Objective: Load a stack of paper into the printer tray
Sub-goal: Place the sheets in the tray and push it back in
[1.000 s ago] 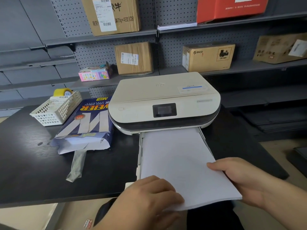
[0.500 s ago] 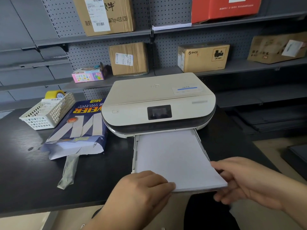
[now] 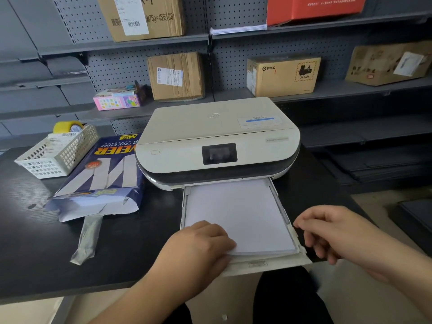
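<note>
**Two hands at the pulled-out paper tray**

Head view: Two bare hands sat at the bottom of the frame, either side of the printer's tray. The left hand [image 3: 201,244] lay palm down at lower centre, fingers curled loosely, its fingertips pressing the near left corner of the stack of paper [image 3: 236,213]; it gripped nothing. The right hand [image 3: 336,232], at lower right, hovered just beside the tray's right rim with fingers half curled and empty; whether it touched the rim could not be told.

The white stack lay flat inside the paper tray [image 3: 268,265], which stuck out from the front of the cream printer [image 3: 217,139] at centre frame and overhung the near edge of the black table [image 3: 35,253]. The stack's far end ran under the printer body.

Left of the printer lay an opened blue ream of copy paper [image 3: 102,178], its torn wrapper flap trailing toward the table's front. Farther left stood a white mesh basket [image 3: 58,153] with a yellow tape roll [image 3: 67,126] at its back. Cardboard boxes sat on grey shelves [image 3: 350,90] across the top of the frame.
</note>
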### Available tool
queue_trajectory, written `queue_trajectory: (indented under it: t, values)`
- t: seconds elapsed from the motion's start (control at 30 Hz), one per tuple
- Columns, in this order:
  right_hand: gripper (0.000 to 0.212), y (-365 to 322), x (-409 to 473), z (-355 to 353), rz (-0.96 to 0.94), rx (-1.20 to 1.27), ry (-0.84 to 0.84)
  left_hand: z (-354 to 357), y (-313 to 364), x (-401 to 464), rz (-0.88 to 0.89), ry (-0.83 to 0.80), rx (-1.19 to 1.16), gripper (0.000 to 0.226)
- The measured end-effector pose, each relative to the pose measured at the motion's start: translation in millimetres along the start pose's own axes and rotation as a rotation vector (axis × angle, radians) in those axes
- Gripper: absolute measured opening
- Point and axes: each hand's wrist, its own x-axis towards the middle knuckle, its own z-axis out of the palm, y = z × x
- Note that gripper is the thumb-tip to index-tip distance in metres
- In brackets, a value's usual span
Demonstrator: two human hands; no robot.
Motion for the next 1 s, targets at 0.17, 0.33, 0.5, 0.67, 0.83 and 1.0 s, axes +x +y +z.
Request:
queue_trajectory:
  t: [0.17,0.33,0.5,0.67,0.83,1.0]
  values:
    - [0.016,4,3,1,-0.011,0.006,0.012,3,0,9,-0.147,-0.012,-0.137,0.025]
    - [0.016,8,6,0,-0.007,0.009,0.022,1,-2,13,-0.170,-0.075,-0.169,0.029]
    - [0.016,11,10,-1,-0.001,0.017,0.037,2,-4,13,-0.163,-0.085,-0.178,0.027]
    - [0.016,12,17,1,-0.029,-0.034,0.095,3,-2,11,-0.158,-0.076,-0.178,0.026]
    - [0.020,14,29,4,-0.128,-0.065,0.188,2,-17,4,-0.450,0.253,-0.259,0.020]
    - [0.037,23,40,10,-0.175,-0.153,0.198,-2,-36,-6,-0.705,0.269,-0.382,0.031]
